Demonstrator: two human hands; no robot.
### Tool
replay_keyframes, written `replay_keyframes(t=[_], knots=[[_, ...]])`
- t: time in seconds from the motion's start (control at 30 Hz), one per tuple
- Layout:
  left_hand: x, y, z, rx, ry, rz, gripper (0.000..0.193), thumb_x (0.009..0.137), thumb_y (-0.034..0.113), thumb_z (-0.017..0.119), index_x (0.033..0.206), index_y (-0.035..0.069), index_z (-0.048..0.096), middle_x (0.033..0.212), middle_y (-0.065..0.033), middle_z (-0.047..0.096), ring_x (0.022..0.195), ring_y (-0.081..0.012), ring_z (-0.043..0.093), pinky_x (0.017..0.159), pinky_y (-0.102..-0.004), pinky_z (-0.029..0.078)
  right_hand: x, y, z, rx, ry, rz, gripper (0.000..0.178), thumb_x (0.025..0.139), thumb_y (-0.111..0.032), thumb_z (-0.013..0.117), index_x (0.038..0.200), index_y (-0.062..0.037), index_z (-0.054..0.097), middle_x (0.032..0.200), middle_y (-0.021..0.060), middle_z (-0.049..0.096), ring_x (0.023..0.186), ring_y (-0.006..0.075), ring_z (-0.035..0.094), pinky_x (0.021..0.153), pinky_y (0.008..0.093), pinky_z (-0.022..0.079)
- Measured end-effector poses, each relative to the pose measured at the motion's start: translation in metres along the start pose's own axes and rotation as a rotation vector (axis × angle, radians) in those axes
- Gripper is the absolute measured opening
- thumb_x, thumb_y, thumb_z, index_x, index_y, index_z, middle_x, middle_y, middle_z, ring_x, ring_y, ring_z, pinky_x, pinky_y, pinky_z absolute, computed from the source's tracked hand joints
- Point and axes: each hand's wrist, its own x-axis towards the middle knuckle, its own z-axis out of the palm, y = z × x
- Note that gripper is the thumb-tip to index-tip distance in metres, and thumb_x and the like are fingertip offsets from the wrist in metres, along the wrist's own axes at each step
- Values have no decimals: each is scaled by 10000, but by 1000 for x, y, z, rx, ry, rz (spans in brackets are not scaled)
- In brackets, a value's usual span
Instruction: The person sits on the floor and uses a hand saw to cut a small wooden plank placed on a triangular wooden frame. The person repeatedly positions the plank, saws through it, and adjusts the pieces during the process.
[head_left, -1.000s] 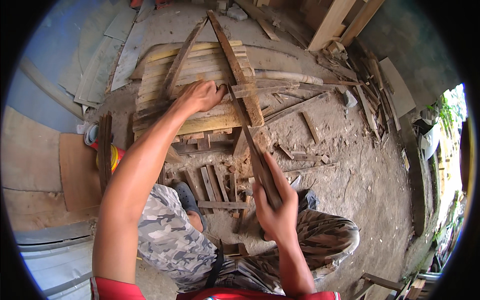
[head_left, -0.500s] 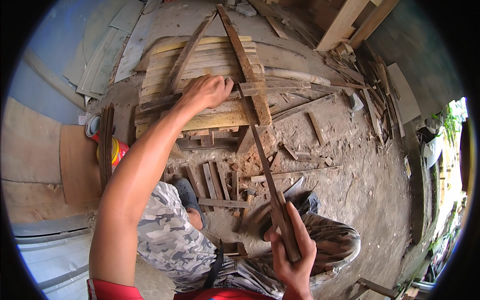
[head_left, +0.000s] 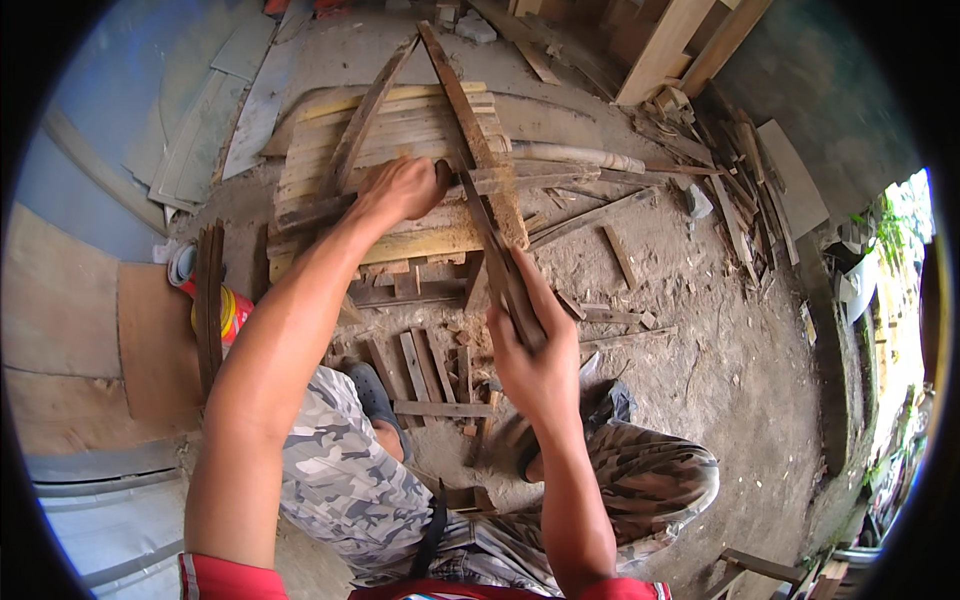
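Note:
My right hand (head_left: 535,360) grips the wooden handle of a handsaw (head_left: 513,292). Its dark blade runs forward to a wooden crosspiece (head_left: 530,178), at the right leg of a frame. That frame has two long boards, a left leg (head_left: 362,125) and a right leg (head_left: 458,95), which meet in a point at the far end. Fingers curled, my left hand (head_left: 402,190) is closed on the crosspiece, left of the blade. All of it rests on a low platform of pale wooden slats (head_left: 310,160). Where the teeth meet the wood is too small to tell.
Wood offcuts (head_left: 430,365) and sawdust lie on the dirt floor below the platform. Scrap boards (head_left: 745,215) are heaped along the right wall. A red and yellow container (head_left: 235,312) stands at the left, behind upright boards (head_left: 210,300). My camouflage-clad knees frame the near floor.
My right hand has pushed the saw forward and away from me, so the handle is now close to the platform. My left hand keeps its hold; the view has shifted slightly.

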Motion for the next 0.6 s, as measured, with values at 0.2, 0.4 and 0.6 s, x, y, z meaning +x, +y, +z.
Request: replay_keyframes(t=[0.2,0.4,0.6], knots=[[-21,39,-37,-73,-146,-71,639,1070,359,302,638,-24,576,519,-96,506,470,-245,519,580,-460,516,-115,-24,-52,-130,-77,116,591,853,58,604,1429,42,470,1188,240,688,939,169,722,817,271,537],[-4,-21,12,108,178,89,529,1073,322,304,821,-12,628,677,-125,595,583,-237,579,616,-433,549,-51,-14,-16,-39,-21,34,550,880,25,585,1421,19,489,1209,248,677,1108,215,671,897,312,519],[11,4,1,14,25,73,435,1050,267,339,908,-19,634,867,-169,655,754,-291,616,737,-489,526,38,19,23,-64,71,-59,572,872,-47,596,1436,-57,501,1170,275,673,1097,332,683,890,365,531]])
